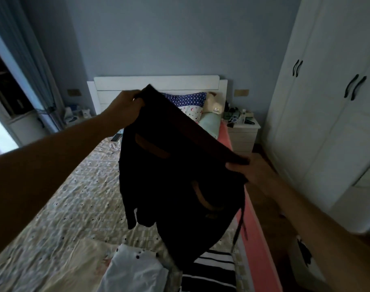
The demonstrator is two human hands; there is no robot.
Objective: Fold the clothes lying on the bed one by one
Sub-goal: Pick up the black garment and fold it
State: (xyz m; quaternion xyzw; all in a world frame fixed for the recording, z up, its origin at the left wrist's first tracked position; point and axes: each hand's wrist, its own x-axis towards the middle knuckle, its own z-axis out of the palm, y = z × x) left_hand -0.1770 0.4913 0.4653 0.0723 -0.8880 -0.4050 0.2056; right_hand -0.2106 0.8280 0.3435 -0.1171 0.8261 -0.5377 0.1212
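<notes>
I hold a dark pair of shorts (175,178) with a brown waistband and brown pocket trims up in the air over the bed (74,197). My left hand (125,108) grips the far corner of the waistband. My right hand (249,169) grips the near corner. The legs hang down, with a drawstring dangling at the right. Below, at the bed's near end, lie a white garment (135,272) with dark buttons, a black-and-white striped garment (211,272) and a cream garment (74,264).
Pillows (190,104) and a plush toy (214,102) lie by the white headboard (159,83). A phone (116,137) rests on the bed's far left. A cluttered nightstand (242,131) stands at the right, a white wardrobe (327,102) beyond it, curtains (32,66) at the left.
</notes>
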